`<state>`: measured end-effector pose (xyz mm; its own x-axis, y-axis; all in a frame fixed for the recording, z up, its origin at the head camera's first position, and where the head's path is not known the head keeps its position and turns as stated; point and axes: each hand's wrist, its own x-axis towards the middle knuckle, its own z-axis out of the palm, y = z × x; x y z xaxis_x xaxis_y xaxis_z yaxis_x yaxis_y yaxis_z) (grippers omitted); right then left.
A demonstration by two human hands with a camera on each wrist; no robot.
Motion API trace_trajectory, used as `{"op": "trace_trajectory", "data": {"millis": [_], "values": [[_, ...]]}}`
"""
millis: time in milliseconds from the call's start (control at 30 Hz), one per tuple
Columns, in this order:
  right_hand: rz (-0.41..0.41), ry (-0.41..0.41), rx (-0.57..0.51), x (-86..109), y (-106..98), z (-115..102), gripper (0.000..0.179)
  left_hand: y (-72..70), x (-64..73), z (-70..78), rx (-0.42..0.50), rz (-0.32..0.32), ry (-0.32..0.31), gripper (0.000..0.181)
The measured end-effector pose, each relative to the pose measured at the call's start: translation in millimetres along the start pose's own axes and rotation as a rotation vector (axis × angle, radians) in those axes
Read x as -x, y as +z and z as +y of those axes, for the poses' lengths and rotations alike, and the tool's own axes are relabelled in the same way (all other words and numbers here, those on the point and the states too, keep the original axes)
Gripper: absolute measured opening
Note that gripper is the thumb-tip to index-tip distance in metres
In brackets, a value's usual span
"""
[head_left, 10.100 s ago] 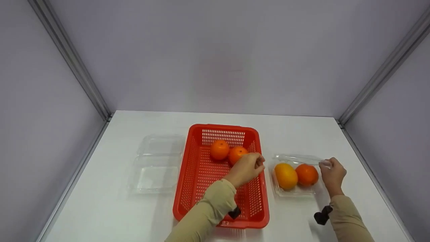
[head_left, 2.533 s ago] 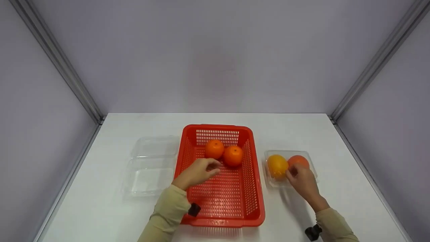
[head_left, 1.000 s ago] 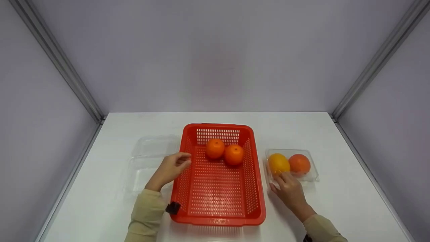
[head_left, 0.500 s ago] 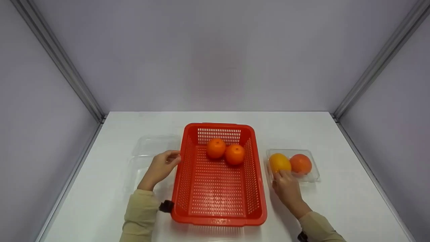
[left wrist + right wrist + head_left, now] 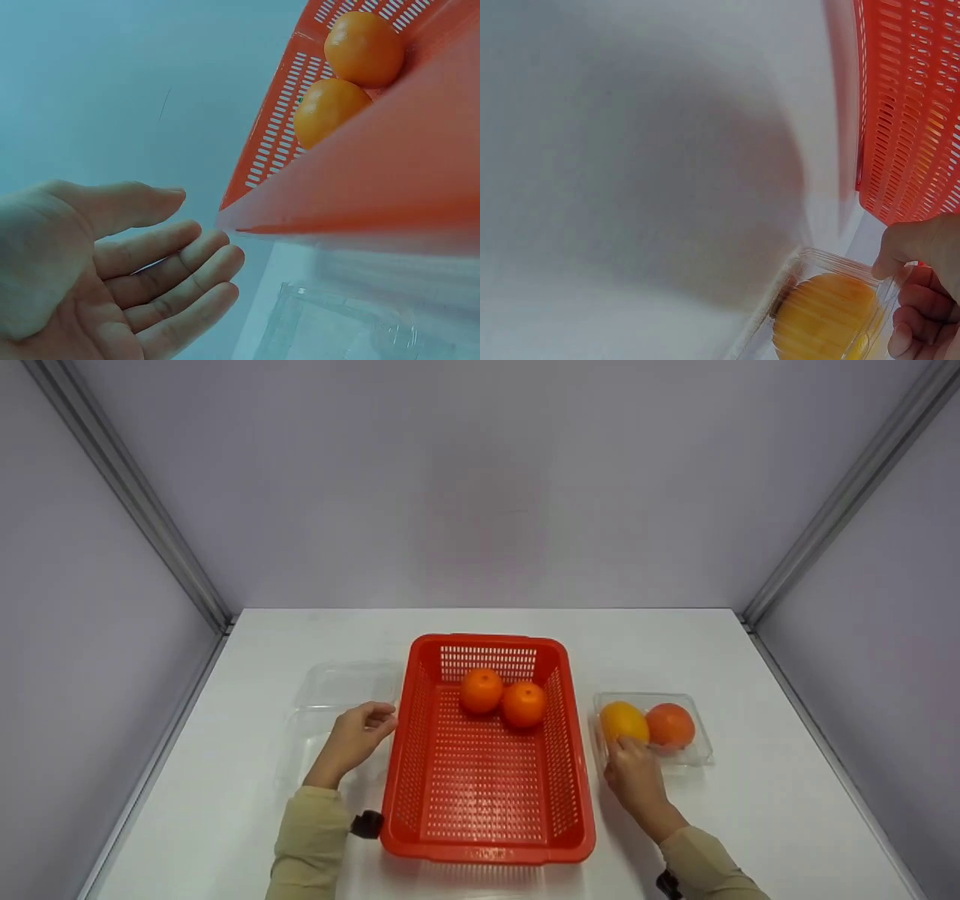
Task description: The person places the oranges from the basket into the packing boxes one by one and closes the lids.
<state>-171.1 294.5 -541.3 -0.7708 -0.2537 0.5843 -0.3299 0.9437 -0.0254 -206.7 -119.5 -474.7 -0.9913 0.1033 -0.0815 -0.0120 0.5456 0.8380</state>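
Note:
My right hand [image 5: 637, 780] pinches the near left corner of a clear plastic clamshell box [image 5: 700, 751], thumb on one side and curled fingers on the other in the right wrist view. Its lid lies down over a yellow-orange fruit [image 5: 624, 720] and a redder orange [image 5: 670, 726]. My left hand [image 5: 352, 739] holds nothing. Its fingers are relaxed and slightly bent, just beside the left rim of the red basket [image 5: 484, 802]. Beneath it is a second clear clamshell box [image 5: 349, 684], lid open, partly hidden by the hand.
Two oranges, one at the back [image 5: 481, 691] and one right of it [image 5: 523, 705], touch each other inside the basket, which stands mid-table between the two boxes. Walls enclose the white table [image 5: 765, 810] at the back and sides.
The right box's lid, earlier held raised by my right hand, now lies over the fruit. That hand has shifted to the near left corner. My left hand has moved left, out from over the basket.

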Motion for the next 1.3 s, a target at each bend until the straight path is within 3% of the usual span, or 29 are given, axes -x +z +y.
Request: {"op": "trace_trajectory", "data": {"millis": [167, 367, 567, 700, 1000, 1167, 1300], "values": [[0.026, -0.010, -0.025, -0.9, 1, 0, 0.020, -8.0, 0.7, -1.7, -0.038, -0.050, 0.007, 0.029], [0.089, -0.051, -0.044, -0.3, 6, 3, 0.019, -19.1, 1.7, -9.5, -0.071, -0.158, 0.015, 0.030], [0.111, -0.060, -0.052, 0.6, 8, 4, 0.021, -24.0, 2.7, -17.0, -0.048, -0.278, 0.029, 0.032], [0.125, -0.061, -0.052, 1.3, 8, 4, 0.024, -21.1, 3.0, -18.5, -0.017, -0.319, 0.025, 0.032], [0.097, -0.081, -0.092, 2.2, 7, 7, 0.022, -13.9, 3.9, -14.0, 0.001, -0.320, 0.034, 0.037], [-0.008, -0.012, -0.108, 4.9, 1, 7, 0.025, -11.0, 3.5, -13.5, 0.001, -0.308, 0.021, 0.035], [-0.003, -0.001, -0.108, 5.3, -1, 7, 0.025, -11.4, 5.4, -13.0, 0.006, -0.311, -0.001, 0.035]]}}
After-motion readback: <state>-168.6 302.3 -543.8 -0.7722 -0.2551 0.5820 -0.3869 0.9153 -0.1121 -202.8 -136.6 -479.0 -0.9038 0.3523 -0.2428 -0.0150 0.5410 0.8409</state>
